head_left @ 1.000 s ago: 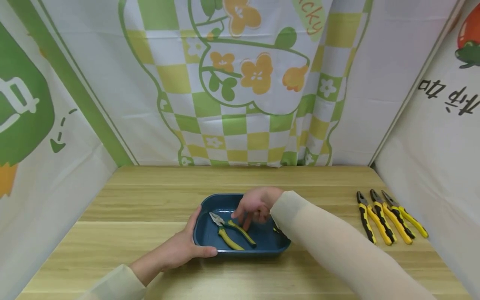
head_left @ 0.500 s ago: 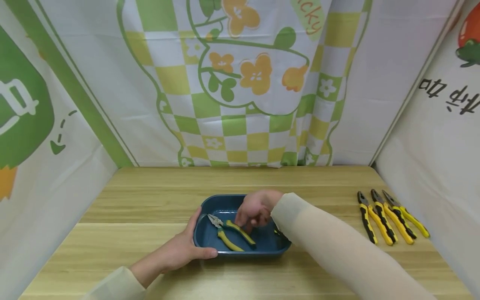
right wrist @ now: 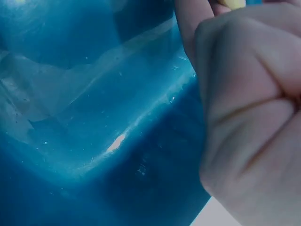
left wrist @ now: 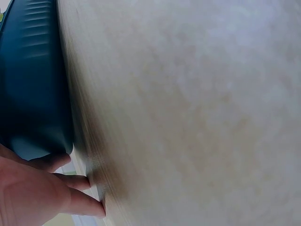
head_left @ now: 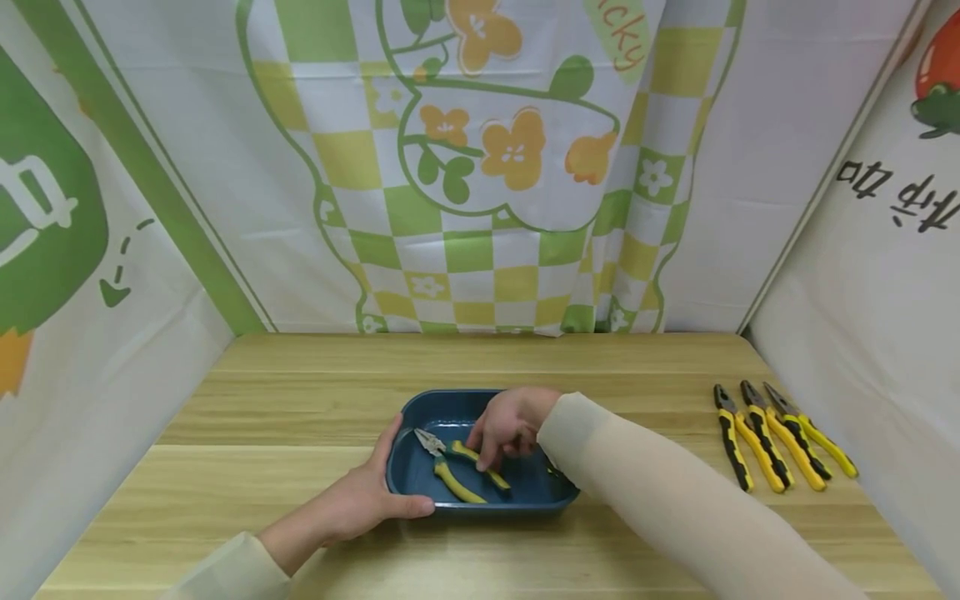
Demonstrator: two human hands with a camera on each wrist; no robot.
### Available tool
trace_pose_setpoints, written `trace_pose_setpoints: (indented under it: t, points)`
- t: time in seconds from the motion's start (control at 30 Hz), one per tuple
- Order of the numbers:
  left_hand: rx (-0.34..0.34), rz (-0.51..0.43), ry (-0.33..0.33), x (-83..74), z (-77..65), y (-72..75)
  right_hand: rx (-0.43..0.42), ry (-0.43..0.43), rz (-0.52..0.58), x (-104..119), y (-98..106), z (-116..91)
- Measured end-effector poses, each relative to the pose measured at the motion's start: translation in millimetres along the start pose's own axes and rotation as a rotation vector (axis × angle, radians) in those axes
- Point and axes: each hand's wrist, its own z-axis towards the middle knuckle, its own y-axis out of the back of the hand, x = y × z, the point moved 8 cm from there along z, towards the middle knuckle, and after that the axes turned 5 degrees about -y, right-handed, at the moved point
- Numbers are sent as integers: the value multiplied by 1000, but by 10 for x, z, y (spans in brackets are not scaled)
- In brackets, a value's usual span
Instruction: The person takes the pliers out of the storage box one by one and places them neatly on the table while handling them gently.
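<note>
A deep blue rectangular tray [head_left: 517, 505] sits on the table. My left hand [head_left: 360, 500] holds its left end, thumb along the front rim and fingers down the outer side; in the left wrist view those fingers reach the tabletop beside the tray wall. Inside lie pliers with yellow-and-green handles [head_left: 453, 483], metal jaws toward the back left and handles spread. My right hand [head_left: 510, 429] reaches in from above and pinches the right-hand handle between thumb and fingers. A bit of yellow handle [right wrist: 233, 4] shows at those fingers in the right wrist view.
Three pliers with yellow-and-black handles [head_left: 765, 433] lie side by side at the table's right edge. A dark thing with yellow marks [head_left: 553, 472] peeks from under the right sleeve in the tray. Printed curtains [head_left: 487, 275] hang behind the table.
My right hand has gone from hovering loosely over the tray to closing thumb and fingers on the pliers' right handle. The left hand has stayed on the tray.
</note>
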Motion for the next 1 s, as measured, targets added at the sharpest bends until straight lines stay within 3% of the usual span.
trace_pose_setpoints:
  t: [0.37,0.6,1.0]
  points:
    - [16,-9,2,6,3,-2,-86,58,-43,12,26,3]
    - [11,-12,-7,10,6,-1,-122,81,-12,8,77,22]
    - [6,-1,18,22,21,-13,-88,106,13,-23,237,-156]
